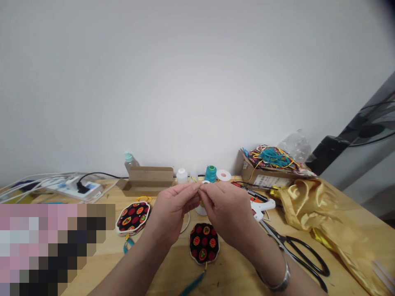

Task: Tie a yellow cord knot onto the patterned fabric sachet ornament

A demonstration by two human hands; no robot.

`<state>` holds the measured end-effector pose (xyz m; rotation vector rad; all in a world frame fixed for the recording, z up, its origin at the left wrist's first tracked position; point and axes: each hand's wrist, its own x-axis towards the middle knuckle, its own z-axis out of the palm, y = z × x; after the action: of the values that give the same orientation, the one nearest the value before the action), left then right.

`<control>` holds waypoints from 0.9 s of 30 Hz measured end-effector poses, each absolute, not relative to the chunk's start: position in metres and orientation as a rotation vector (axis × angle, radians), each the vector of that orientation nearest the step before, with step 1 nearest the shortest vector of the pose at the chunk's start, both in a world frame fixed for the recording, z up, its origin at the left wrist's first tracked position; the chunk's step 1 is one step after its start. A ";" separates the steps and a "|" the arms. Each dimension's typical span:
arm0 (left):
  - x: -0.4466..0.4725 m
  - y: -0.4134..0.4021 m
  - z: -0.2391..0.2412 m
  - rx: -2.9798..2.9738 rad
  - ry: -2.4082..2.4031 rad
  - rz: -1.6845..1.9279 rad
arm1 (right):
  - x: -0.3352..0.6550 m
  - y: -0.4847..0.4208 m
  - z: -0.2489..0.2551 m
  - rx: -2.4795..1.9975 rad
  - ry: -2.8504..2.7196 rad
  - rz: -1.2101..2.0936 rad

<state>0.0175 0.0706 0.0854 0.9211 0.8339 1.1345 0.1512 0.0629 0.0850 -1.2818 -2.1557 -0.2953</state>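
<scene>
Patterned ornament point(203, 243), black with red and orange floral medallions, sits just below the joined hands as seen from above; I cannot tell whether it rests on the table point(166, 277) or hangs. Both hands are together, the left hand point(175, 210) and the right hand point(227, 207) meeting at the fingertips. Their forearms come in from the lower corners and converge, wrists bent inward, knuckles up, thumbs and forefingers pinched tight; whatever lies between them is hidden or too small to make out. A silver cuff point(286, 276) circles the right wrist.

The ornament's face is turned up toward the viewer. Its tassel end points to the near edge: a short yellow cord point(206, 266) leads into a teal tassel point(193, 284) slanting to the lower left. The body is nearly as wide as long, with a scalloped, pale rim around printed cloth.

A similar ornament point(133, 218) lies beside the left forearm, its yellow loop point(144, 199) at the far end. Right of the hands are black-handled scissors point(281, 238) and glossy, crumpled gold cloth point(304, 205). Behind them stands a smooth teal thread spool point(211, 174).
</scene>
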 end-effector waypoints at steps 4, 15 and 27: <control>0.019 0.071 0.086 0.905 0.847 1.146 | 0.150 0.062 0.084 -1.265 -2.148 -0.304; 0.016 0.072 0.084 1.044 0.938 1.253 | 0.155 0.061 0.097 -1.275 -2.034 -0.076; 0.016 0.067 0.086 1.483 1.061 1.035 | 0.165 0.078 0.095 -1.031 -1.709 0.878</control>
<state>0.0156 0.0667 0.0861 1.4827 1.0606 1.0347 0.1653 0.0780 0.0950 -1.0310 -1.7086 0.8781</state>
